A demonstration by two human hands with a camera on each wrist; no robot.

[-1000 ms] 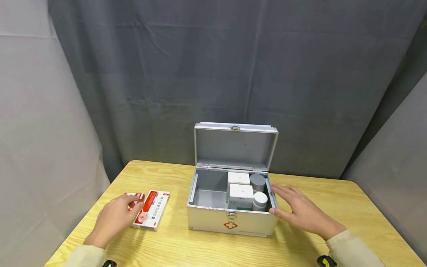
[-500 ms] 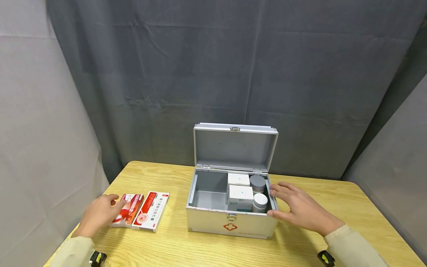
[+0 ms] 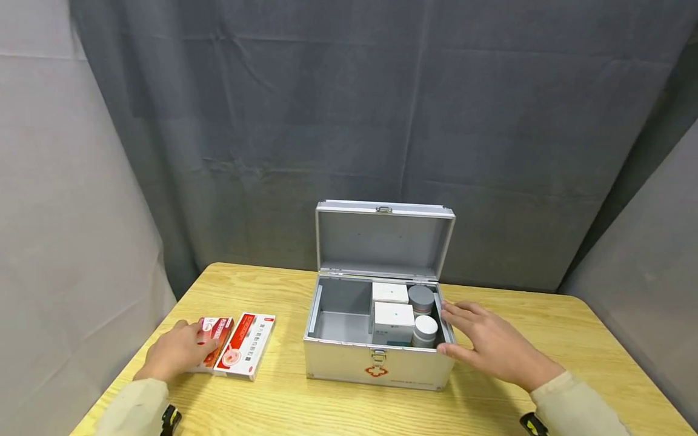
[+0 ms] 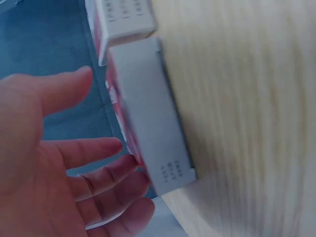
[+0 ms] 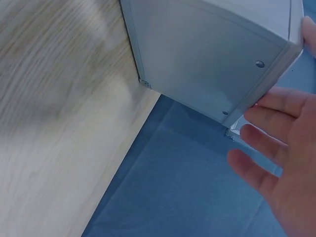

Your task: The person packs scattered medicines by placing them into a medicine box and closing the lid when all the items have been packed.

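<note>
At the left of the table, my left hand (image 3: 173, 352) reaches over a flat red-and-white medicine box (image 3: 217, 332). In the left wrist view its fingers and thumb are spread, with fingertips right at the near edge of that box (image 4: 150, 118). A second medicine box (image 3: 246, 346), white with a red band, lies just to its right. My right hand (image 3: 491, 344) rests with extended fingers on the right rim of a silver first-aid case (image 3: 343, 363). The lid (image 3: 384, 242) of this case stands raised.
Inside the case, two white cartons (image 3: 394, 321), a grey-capped bottle (image 3: 421, 297) and a white-capped bottle (image 3: 425, 328) fill the right half. The left compartment shows its bare floor (image 3: 343, 324). Behind the wooden table (image 3: 289, 406) hangs a grey curtain (image 3: 371, 121).
My left hand drew back leftward off the boxes, then came right again over the red-and-white one. The right hand stays at the case rim.
</note>
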